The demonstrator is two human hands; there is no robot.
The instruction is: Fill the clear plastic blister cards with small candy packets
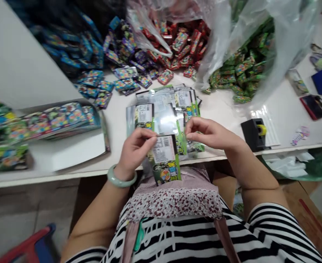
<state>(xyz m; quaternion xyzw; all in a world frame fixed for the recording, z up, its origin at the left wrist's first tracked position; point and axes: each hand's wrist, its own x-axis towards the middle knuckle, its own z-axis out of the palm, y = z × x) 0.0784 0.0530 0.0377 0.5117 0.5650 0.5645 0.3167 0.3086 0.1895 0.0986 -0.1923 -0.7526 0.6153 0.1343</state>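
Note:
Thumb and fingers of my left hand (135,149) pinch the top edge of a printed plastic pouch (165,164) with a barcode label and a green and black design. It hangs over the table's front edge, in front of my apron. My right hand (204,132) is closed in a pinch to its right, beside the pile of similar pouches (144,113). What lies between its fingertips, if anything, is too small to make out. Part of the pile has a clear plastic front that reflects the light.
Heaps of small blue packets (87,51), purple packets (125,44), red packets (185,44) and green packets (245,69) lie at the back, some in clear plastic bags (218,40). An open display box (68,155) with packets stands left. A black tape dispenser (254,134) stands right.

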